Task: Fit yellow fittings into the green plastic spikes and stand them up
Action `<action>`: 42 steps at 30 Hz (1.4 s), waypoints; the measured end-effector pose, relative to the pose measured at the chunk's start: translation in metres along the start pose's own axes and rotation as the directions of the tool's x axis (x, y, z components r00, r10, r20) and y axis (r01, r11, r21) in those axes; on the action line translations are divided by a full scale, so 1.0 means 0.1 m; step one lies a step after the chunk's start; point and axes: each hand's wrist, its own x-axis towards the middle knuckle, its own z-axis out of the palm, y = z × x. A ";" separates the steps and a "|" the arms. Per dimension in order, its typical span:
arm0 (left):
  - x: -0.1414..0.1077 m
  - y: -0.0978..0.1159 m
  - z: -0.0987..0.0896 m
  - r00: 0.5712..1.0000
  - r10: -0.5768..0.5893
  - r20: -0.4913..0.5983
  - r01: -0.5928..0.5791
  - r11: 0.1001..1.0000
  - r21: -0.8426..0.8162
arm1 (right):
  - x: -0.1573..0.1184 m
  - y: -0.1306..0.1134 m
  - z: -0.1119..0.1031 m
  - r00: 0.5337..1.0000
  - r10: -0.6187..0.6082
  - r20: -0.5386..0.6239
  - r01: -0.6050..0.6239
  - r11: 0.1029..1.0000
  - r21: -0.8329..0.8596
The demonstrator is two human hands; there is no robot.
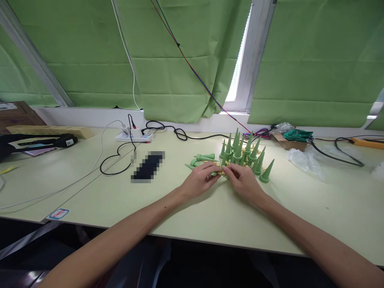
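Note:
My left hand (200,181) has its fingers closed around a green cone piece (215,174), whose end shows at the fingertips. Close beside it, my right hand (243,181) pinches a small yellowish part (222,173) between thumb and finger, and the fingertips of both hands nearly touch. Just beyond the hands stand several green cones (239,154), points up, with small yellow pieces among them. One cone (266,172) stands at the right edge of the group. Several more green cones (206,157) lie on their sides at the left, behind my left hand.
On the pale table (180,216) are a pixelated dark object (148,167), a white power strip (135,136) and looping black cables. At the right lie a small cardboard box (289,142) and clear plastic (306,162). A black strapped item (64,141) sits at the left.

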 end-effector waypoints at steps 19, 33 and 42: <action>-0.02 -0.04 0.02 0.994 -0.112 -0.011 0.111 0.993 -0.036 | -0.01 -0.06 -0.04 0.997 0.032 0.067 -0.041 0.991 0.131; -0.02 -0.02 0.02 0.997 -0.078 0.014 0.079 0.997 -0.028 | -0.01 0.06 0.03 0.998 0.008 0.057 -0.006 1.000 -0.028; -0.01 -0.01 0.01 0.991 -0.136 0.012 0.136 0.990 -0.039 | -0.02 0.01 0.01 0.996 0.061 0.071 -0.063 0.997 0.037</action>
